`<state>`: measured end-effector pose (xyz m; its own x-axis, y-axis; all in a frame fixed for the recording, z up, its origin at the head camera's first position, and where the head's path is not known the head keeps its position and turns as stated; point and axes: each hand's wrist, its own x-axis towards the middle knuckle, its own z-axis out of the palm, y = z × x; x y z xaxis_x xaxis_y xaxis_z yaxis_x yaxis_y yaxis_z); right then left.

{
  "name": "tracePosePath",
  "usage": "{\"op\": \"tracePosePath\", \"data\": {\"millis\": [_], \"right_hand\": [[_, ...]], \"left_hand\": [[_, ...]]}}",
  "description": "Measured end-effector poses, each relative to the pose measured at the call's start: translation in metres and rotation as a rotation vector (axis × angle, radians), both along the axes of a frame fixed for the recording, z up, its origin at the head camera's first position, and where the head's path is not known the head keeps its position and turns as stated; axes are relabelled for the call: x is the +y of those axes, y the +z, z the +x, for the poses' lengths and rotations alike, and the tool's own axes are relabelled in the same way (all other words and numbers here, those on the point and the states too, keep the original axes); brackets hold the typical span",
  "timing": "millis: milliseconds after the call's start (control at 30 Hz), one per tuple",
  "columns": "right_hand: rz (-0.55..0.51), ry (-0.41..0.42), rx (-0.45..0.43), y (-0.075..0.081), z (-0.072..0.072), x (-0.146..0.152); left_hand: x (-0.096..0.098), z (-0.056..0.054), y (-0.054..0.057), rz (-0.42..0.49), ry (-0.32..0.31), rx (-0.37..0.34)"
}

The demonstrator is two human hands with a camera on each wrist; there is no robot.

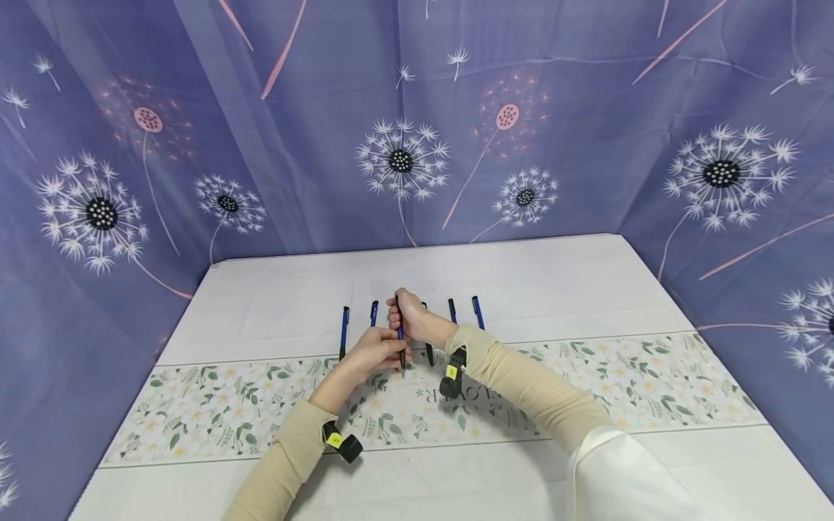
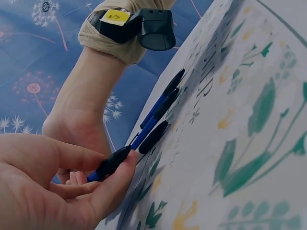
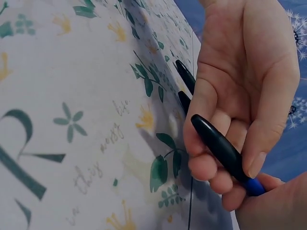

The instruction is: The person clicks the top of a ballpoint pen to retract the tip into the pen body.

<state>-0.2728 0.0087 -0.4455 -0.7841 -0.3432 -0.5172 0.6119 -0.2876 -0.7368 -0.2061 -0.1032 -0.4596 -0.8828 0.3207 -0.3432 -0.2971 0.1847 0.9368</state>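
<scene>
A blue pen with a black grip (image 1: pixel 400 334) is held upright-looking between both hands near the middle of the table. My left hand (image 1: pixel 374 352) pinches it by its lower, black part between thumb and fingers. Higher up, my right hand (image 1: pixel 417 318) curls its fingers round the pen's other end. In the left wrist view the pen (image 2: pixel 112 162) slants, partly covered by fingers. The right wrist view shows its black tip part (image 3: pixel 216 143) sticking out past the left hand (image 3: pixel 230 62); much of the right hand (image 3: pixel 273 206) is out of frame there.
Similar pens lie in a row: two to the left (image 1: pixel 344 331) (image 1: pixel 374 312), and several to the right, including one pen (image 1: pixel 428 354) just by the right wrist and another (image 1: pixel 478 312) at the row's end. A floral strip (image 1: pixel 260 405) crosses the white table (image 1: pixel 554 282); a dandelion-print curtain (image 1: pixel 313 181) surrounds it.
</scene>
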Motion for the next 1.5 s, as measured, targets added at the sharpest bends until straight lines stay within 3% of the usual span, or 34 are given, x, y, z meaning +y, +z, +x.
{"op": "tracePosePath", "data": {"millis": [233,367,800,1100,1167,1300,1500], "right_hand": [[0.022,-0.027,0.028,0.000,-0.002,-0.001],[0.043,-0.034,0.044,-0.002,-0.003,-0.001],[0.066,-0.046,0.051,-0.004,-0.005,0.001],[0.071,-0.039,0.050,-0.004,-0.003,0.003],[0.079,-0.036,0.059,-0.003,-0.004,0.003],[0.114,-0.033,0.086,-0.002,-0.005,0.004],[0.168,-0.012,0.117,-0.003,-0.004,0.004]], "left_hand": [[0.000,0.001,0.002,-0.157,0.040,0.073],[0.000,0.002,0.001,-0.196,0.065,0.089],[0.002,0.003,0.000,-0.180,0.107,0.086],[0.004,0.003,0.000,-0.185,0.098,0.077],[0.006,0.007,0.009,-0.181,0.097,0.076],[0.007,0.006,0.012,-0.184,0.098,0.078],[0.007,-0.001,-0.004,-0.195,0.133,0.074]]}}
